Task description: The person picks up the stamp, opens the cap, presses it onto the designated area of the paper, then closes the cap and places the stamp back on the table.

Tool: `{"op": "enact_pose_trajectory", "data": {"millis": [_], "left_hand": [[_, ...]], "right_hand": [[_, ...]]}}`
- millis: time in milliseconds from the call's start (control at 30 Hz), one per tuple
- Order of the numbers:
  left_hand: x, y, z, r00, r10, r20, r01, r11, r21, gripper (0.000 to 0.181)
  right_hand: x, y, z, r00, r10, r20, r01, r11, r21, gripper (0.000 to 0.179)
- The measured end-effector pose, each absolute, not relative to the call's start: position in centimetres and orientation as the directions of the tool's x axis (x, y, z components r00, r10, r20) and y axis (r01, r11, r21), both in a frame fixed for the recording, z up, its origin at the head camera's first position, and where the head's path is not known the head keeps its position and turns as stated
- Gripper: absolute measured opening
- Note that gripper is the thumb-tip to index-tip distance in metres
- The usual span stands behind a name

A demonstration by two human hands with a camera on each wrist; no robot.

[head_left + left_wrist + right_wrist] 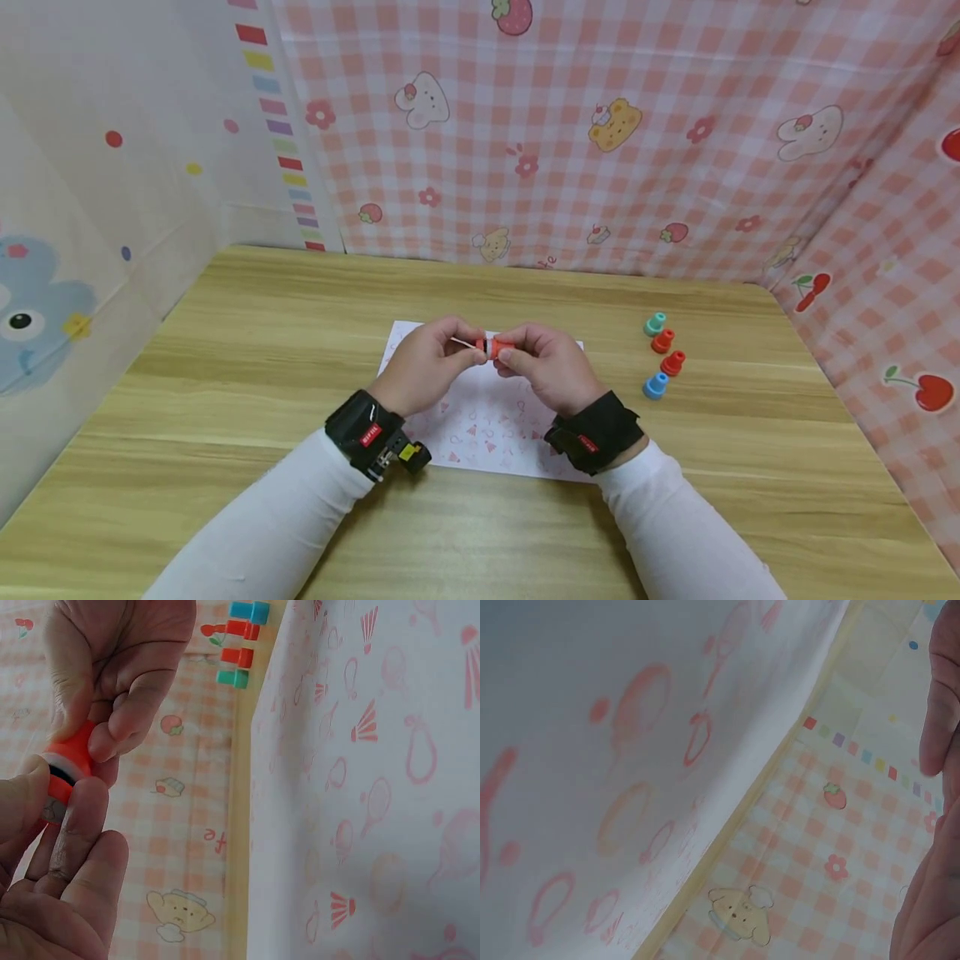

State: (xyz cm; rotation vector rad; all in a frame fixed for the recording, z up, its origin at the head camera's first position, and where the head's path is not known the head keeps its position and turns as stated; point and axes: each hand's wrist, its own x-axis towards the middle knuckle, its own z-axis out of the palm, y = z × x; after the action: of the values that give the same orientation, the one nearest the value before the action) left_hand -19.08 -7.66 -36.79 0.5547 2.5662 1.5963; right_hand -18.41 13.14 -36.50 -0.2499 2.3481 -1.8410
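In the head view, my left fingers (457,326) and right fingers (534,335) meet above a patterned sheet (491,404), pinching the small orange piece (492,347) from its two ends. On the table (315,350) to my right, apart from my grip, stand a teal piece (655,324), two red pieces (667,352) and a blue piece (656,386), each with a wider foot and a narrower top. By my reckoning only the one in hand is being worked on; whether those four are finished with or waiting, I can't tell. In the left wrist view the orange piece shows a pale band and a black band (62,774) between the ends I grasp. I'd judge its two ends aren't closed up against each other, though whether I'm joining or parting them this moment doesn't settle. The sheet there carries pink shuttlecocks and rackets; how those marks got onto it I can't say. In the right wrist view just part of a hand shows at the edge, beside more pink marks on the sheet, and the orange piece is out of sight, so nothing further about progress can be read from there.
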Motion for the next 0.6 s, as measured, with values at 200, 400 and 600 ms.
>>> {"op": "enact_pose_trajectory", "data": {"millis": [200,400,600], "left_hand": [[-19.5,-8.4,-36.2,-0.942,0.298,0.157,0.27,0.391,0.88,0.019],[-19.8,-9.4,-36.2,-0.953,0.249,0.171,0.269,0.441,0.856,0.017],[-20.2,-9.9,-36.5,-0.957,0.227,0.182,0.273,0.488,0.829,0.018]], "right_hand": [[-19.2,14.2,-35.7,-0.99,-0.121,-0.07,0.036,0.263,-0.964,0.024],[-20.2,14.7,-34.9,-0.993,-0.07,-0.092,0.042,0.523,-0.852,0.028],[-21.4,14.3,-34.1,-0.992,-0.119,-0.039,-0.052,0.675,-0.736,0.025]]}}
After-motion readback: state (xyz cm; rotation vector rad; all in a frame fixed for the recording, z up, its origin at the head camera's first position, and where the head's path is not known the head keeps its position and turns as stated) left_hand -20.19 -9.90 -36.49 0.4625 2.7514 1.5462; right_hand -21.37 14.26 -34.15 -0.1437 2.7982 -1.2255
